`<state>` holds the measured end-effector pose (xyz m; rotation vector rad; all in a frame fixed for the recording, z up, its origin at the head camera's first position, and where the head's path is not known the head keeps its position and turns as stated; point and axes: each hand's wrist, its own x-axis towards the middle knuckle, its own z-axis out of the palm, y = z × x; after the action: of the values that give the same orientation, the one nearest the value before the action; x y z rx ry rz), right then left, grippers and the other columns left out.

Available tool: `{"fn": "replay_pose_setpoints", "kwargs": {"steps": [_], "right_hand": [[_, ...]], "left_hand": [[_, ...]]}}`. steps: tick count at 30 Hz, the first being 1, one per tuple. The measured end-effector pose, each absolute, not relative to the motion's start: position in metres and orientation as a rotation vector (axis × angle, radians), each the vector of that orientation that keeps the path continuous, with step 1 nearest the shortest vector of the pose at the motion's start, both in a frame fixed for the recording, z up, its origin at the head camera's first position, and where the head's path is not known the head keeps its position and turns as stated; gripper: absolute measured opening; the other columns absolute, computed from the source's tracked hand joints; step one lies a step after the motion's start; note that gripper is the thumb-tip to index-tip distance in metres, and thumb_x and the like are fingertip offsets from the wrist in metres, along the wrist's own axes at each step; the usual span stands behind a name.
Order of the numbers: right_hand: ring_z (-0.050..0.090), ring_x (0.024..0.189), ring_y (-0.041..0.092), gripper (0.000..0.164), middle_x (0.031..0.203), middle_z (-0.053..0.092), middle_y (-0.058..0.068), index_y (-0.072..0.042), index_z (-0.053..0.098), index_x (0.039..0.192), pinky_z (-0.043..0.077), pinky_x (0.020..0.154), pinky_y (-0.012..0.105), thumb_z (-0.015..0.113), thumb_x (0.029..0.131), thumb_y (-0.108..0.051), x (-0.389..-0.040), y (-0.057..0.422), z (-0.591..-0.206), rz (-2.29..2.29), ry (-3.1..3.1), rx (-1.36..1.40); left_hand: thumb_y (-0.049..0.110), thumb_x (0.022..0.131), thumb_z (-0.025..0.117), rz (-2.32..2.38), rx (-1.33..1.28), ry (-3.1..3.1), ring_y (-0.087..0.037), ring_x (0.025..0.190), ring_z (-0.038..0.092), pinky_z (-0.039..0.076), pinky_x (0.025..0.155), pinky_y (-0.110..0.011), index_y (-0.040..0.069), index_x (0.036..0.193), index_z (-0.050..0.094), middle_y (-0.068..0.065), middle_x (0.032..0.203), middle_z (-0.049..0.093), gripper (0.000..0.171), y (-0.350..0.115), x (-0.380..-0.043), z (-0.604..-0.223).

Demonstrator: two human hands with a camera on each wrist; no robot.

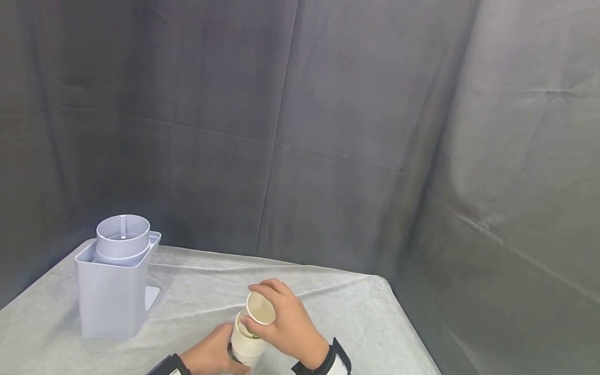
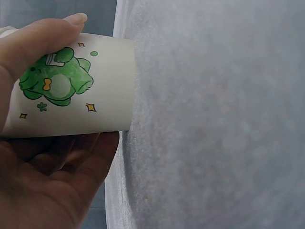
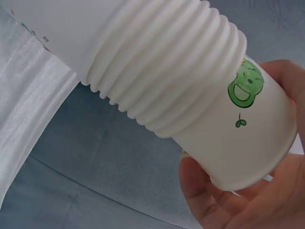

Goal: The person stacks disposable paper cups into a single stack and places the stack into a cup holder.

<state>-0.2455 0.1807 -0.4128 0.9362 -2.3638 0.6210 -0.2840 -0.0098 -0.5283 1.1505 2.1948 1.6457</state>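
In front of me my left hand [image 1: 211, 350] holds a stack of white paper cups [image 1: 247, 348] near its lower end. A green cartoon animal is printed on the lowest cup [image 2: 112, 81], with my left thumb along its side. My right hand [image 1: 297, 325] grips the topmost paper cup [image 1: 261, 307] by its rim. This cup is tilted, and its lower part sits inside the stack's mouth. In the right wrist view several stacked rims [image 3: 167, 62] lie close together, and the top cup [image 3: 238, 148] sticks out well beyond them.
A pale lavender plastic bin [image 1: 112, 302] stands on the left of the table, with a round cylinder [image 1: 123, 245] set into its top. Light grey cloth covers the table [image 1: 197, 291]. Grey curtains [image 1: 337, 156] hang behind it and on the right.
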Motion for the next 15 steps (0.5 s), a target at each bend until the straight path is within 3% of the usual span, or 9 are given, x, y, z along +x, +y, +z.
{"fn": "replay_pose_setpoints", "kwargs": {"steps": [15], "right_hand": [[0.062, 0.105, 0.009, 0.052, 0.118, 0.066, -0.006, -0.015, 0.069, 0.127, 0.053, 0.08, 0.021, 0.083, 0.083, -0.039, -0.246, 0.178, -0.424, 0.461, -2.386, 0.961]], "left_hand": [[0.012, 0.072, 0.086, 1.658, 1.157, 2.135, -0.009, 0.097, 0.068, 0.052, 0.088, -0.026, 0.01, 0.124, 0.059, 0.004, 0.108, 0.071, 0.058, -0.009, -0.282, -0.527]]}}
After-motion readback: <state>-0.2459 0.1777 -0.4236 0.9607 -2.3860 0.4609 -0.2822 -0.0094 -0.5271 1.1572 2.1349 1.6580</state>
